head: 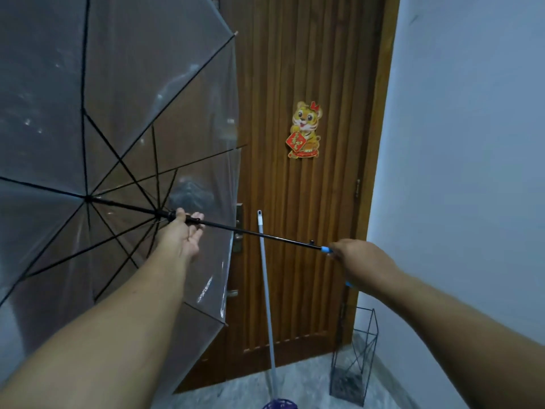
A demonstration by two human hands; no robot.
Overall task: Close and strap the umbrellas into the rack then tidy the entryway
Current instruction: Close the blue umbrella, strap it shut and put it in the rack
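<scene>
An open transparent umbrella (pixel 124 119) with black ribs fills the left side, its canopy facing the brown door. Its black shaft (pixel 265 233) runs from the hub down to the right. My left hand (pixel 184 231) is on the sliding runner of the shaft, thumb and fingers round it, palm turned up. My right hand (pixel 358 265) grips the light blue handle at the shaft's lower end. A black wire umbrella rack (pixel 355 358) stands on the floor in the corner by the white wall, with nothing visible inside it.
A mop with a pale blue pole (pixel 267 293) leans against the wooden door (pixel 309 202); its purple head shows at the bottom edge. A tiger sticker (pixel 305 129) is on the door. The white wall (pixel 460 143) closes the right side. The floor is grey marble.
</scene>
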